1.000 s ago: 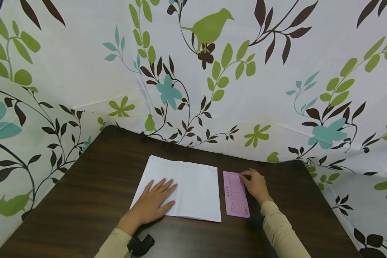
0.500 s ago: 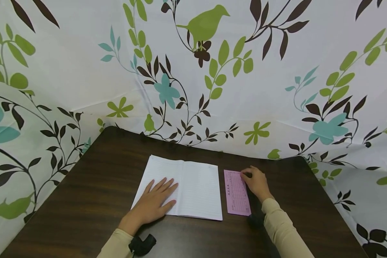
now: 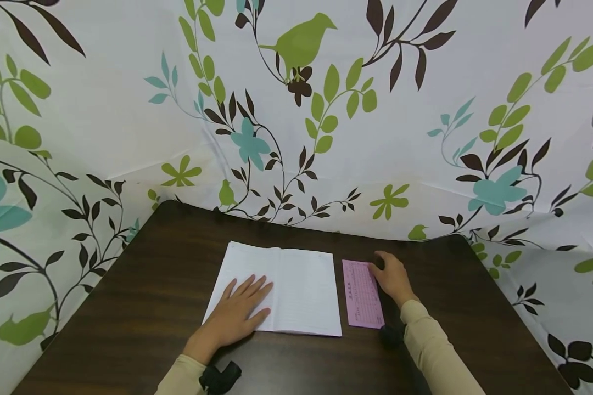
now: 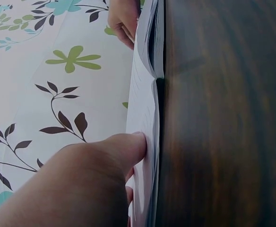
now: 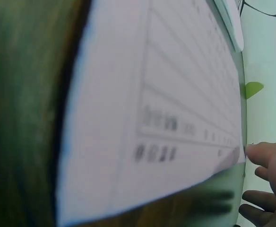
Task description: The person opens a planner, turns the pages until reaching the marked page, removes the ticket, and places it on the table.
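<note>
An open lined notebook (image 3: 306,291) lies on the table with blank pages showing. My left hand (image 3: 239,310) rests flat on its left page, fingers spread. In the left wrist view, the thumb (image 4: 128,146) presses on the page near the notebook's lower edge. To the notebook's right is a pink printed slip of paper (image 3: 363,296), with rows and columns of small print. My right hand (image 3: 392,277) is at the slip's upper right corner. Its thumb (image 5: 265,153) touches the corner in the right wrist view, while the other fingers stand apart from the thumb.
The dark wooden table (image 3: 128,323) reaches back to a white cloth (image 3: 400,137) printed with leaves, flowers and birds. Black wrist-worn devices, such as the one at the left wrist (image 3: 221,378), sit near the tabletop.
The right index finger has moved away from the thumb at the slip's corner. The left hand stays flat on the page. The head view has shifted slightly.
</note>
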A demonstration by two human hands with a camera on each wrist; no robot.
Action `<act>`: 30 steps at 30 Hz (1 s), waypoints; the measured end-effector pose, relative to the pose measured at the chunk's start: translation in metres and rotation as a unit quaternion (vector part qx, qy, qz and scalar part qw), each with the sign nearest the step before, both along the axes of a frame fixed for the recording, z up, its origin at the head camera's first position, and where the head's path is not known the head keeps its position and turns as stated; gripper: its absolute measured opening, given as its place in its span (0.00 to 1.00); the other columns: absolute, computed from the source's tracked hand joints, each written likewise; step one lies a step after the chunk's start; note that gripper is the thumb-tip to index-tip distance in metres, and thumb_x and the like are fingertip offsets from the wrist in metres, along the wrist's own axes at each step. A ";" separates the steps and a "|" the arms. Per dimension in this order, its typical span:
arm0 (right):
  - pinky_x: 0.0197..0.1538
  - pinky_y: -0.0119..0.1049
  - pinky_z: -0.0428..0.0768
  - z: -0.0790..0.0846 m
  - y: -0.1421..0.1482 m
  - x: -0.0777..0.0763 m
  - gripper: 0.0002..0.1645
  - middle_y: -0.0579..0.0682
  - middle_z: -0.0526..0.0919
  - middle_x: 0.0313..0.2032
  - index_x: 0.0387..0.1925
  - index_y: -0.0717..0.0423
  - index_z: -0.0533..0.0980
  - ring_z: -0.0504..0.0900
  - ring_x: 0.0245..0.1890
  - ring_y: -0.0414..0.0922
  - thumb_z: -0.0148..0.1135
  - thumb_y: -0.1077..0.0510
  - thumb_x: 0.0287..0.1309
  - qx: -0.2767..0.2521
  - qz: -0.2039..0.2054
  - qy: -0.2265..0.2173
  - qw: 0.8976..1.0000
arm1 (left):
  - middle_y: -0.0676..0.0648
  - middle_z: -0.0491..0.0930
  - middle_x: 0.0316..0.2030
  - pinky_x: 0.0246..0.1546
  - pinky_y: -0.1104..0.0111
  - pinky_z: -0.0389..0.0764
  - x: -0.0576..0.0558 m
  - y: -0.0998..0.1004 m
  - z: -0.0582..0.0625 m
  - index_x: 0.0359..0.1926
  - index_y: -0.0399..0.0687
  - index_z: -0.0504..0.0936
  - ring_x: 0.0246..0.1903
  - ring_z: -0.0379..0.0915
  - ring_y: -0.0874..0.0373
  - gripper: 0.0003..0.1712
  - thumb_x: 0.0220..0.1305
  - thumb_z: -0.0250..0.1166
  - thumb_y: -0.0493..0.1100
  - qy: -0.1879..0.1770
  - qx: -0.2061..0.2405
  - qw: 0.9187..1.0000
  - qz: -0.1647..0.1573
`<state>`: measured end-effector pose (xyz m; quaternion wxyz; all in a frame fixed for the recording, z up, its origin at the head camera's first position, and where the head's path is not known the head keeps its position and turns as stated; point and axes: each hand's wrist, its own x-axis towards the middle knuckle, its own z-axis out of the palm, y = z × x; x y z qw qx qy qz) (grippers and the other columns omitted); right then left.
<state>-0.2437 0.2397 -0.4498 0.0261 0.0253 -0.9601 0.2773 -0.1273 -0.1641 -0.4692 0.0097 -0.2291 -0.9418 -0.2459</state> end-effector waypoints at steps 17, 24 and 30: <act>0.68 0.75 0.58 0.016 -0.061 0.038 0.19 0.68 0.81 0.60 0.56 0.67 0.82 0.73 0.68 0.65 0.66 0.60 0.68 0.054 0.177 0.080 0.979 | 0.33 0.60 0.76 0.71 0.31 0.40 0.000 0.002 0.005 0.75 0.39 0.68 0.77 0.51 0.36 0.37 0.77 0.57 0.58 0.007 0.027 0.995 0.095; 0.70 0.75 0.55 0.013 -0.082 0.059 0.17 0.60 0.85 0.57 0.55 0.60 0.84 0.77 0.66 0.59 0.67 0.57 0.68 0.076 0.187 0.055 0.978 | 0.20 0.56 0.72 0.64 0.27 0.58 0.002 -0.015 0.042 0.73 0.25 0.62 0.71 0.54 0.23 0.39 0.78 0.55 0.54 -0.055 0.102 0.949 0.293; 0.69 0.72 0.62 0.012 -0.088 0.069 0.17 0.60 0.86 0.55 0.54 0.62 0.84 0.79 0.63 0.58 0.66 0.57 0.68 0.068 0.198 0.058 0.976 | 0.18 0.56 0.70 0.63 0.31 0.66 -0.001 -0.038 0.057 0.76 0.25 0.53 0.67 0.59 0.20 0.46 0.80 0.48 0.62 -0.170 0.173 0.922 0.302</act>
